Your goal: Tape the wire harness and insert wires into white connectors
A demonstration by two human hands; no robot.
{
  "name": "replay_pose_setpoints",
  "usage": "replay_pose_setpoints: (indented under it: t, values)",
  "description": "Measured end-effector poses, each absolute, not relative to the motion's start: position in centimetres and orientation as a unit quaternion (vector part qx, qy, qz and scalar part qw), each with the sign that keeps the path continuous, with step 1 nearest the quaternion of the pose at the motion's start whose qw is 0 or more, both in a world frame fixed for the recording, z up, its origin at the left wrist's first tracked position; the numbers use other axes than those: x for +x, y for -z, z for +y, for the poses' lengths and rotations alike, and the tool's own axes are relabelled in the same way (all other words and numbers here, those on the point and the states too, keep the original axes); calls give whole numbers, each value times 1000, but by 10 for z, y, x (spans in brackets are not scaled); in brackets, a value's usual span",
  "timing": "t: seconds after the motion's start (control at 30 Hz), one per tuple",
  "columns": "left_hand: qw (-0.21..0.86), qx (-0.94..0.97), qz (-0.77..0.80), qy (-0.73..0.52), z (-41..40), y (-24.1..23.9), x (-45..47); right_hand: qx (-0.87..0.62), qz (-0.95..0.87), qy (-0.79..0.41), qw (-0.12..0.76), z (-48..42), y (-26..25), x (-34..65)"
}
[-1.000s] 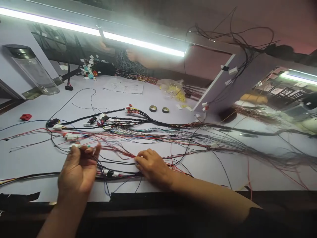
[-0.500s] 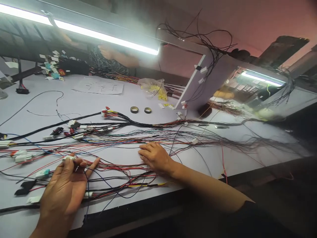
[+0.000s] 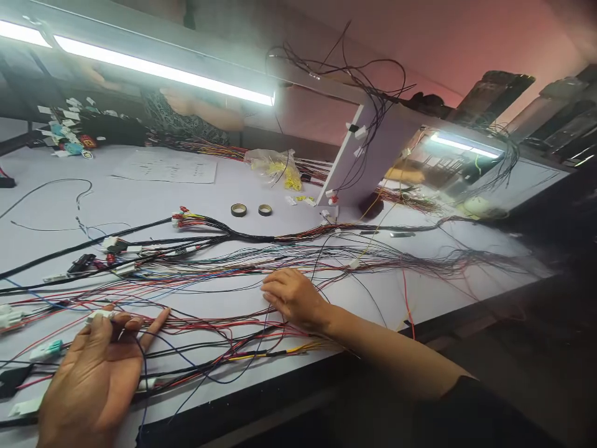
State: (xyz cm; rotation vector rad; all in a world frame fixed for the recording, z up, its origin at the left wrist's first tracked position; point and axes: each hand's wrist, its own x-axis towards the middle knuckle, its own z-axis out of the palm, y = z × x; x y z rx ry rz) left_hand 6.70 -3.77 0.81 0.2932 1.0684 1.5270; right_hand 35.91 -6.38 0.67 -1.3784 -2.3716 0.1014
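Observation:
A wide spread of thin coloured wires (image 3: 289, 261) with small white and black connectors lies across the white table (image 3: 140, 199). My left hand (image 3: 93, 373), palm up at the lower left, pinches a small white connector (image 3: 100, 315) between thumb and fingers, with one finger stretched out. Dark wires run across its palm. My right hand (image 3: 291, 297) rests palm down on the wires near the table's middle, its fingers curled and pressed on the strands. A taped black bundle (image 3: 242, 236) with red and yellow ends runs behind it.
Two small tape rolls (image 3: 239, 210) lie beyond the wires, with a clear bag of yellow parts (image 3: 277, 167) and a paper sheet (image 3: 168, 168) further back. A slanted white board (image 3: 368, 155) with hanging wires stands at right. Another person's arm (image 3: 196, 112) shows under the light bar.
The view has swung right and my left hand has slid to the lower left, still pinching the white connector. My right hand has stayed on the wires near the middle.

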Motion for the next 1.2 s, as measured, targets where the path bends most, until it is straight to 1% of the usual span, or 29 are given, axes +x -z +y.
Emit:
replay_pose_setpoints:
  t: [0.1, 0.2, 0.3, 0.47, 0.63, 0.77, 0.87, 1.07, 1.2]
  values:
    - [590, 141, 452, -654, -39, -7, 68, -432, -881, -54, 186, -66, -6, 347]
    - [593, 147, 443, -656, -39, -6, 68, -414, -888, -45, 194, -53, -8, 334]
    - [593, 136, 439, -661, -39, -5, 68, -447, -876, -32, 177, -29, -10, 318]
    - [594, 118, 432, -669, -41, -6, 67, -515, -853, -1, 87, -8, -10, 294]
    - [598, 121, 430, -665, -40, -5, 66, -536, -840, 60, 62, -12, -5, 297]
    - [599, 127, 432, -662, -40, -4, 66, -551, -832, 59, 32, -16, -4, 305]
    - [596, 126, 441, -660, -40, -7, 67, -534, -843, 45, 41, -25, -4, 304]
    - [592, 128, 461, -648, -37, -13, 70, -482, -870, -2, 105, -40, 2, 310]
    - [594, 139, 460, -645, -36, -12, 71, -520, -841, -40, 144, -24, -4, 337]
